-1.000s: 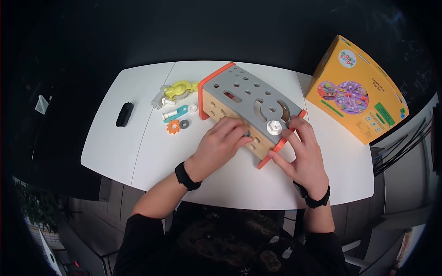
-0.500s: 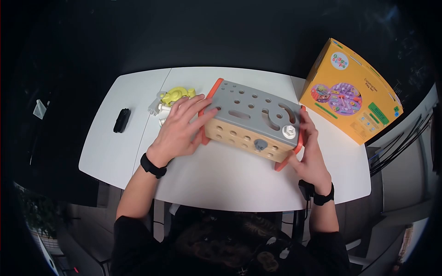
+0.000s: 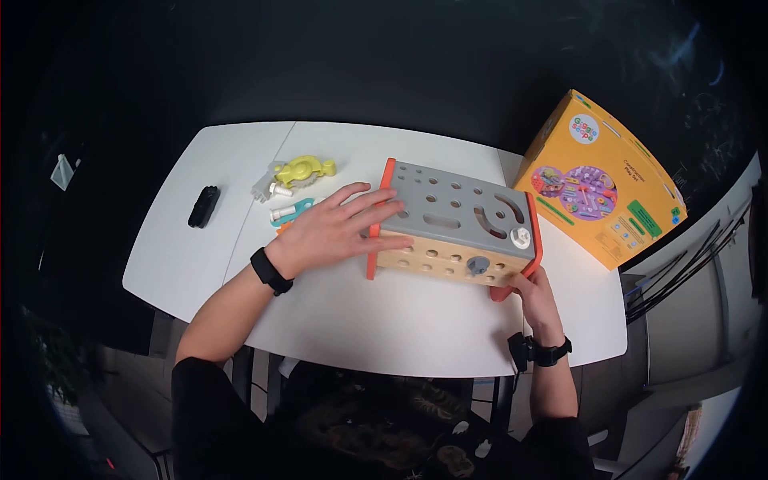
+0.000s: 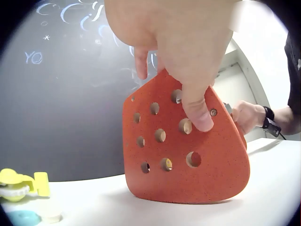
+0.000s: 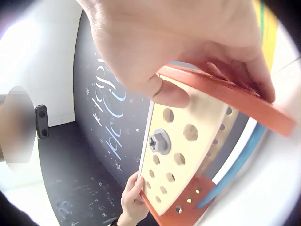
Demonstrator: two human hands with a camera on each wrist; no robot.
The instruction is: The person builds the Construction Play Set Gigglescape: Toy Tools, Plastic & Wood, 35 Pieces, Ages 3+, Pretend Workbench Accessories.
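Looks like they're steadying the wooden workbench (image 3: 458, 210) on the table (image 3: 344, 328): right hand (image 3: 539, 302) is pinching 1 red end (image 3: 535, 244), left hand (image 3: 324, 230) is resting spread across the other. Next move's probably calling for 1 hand at that gray bolt (image 3: 478, 265). Left hand's mostly hiding an orange piece (image 3: 282, 229).

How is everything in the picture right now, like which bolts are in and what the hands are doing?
Toy workbench: grey top facing up
White bolt: in the top
Grey bolt: in the wooden side
Left hand: touching the workbench
Right hand: gripping the red end
Yellow toy piece: loose on the table
Box: printed side showing; can't tell if closed
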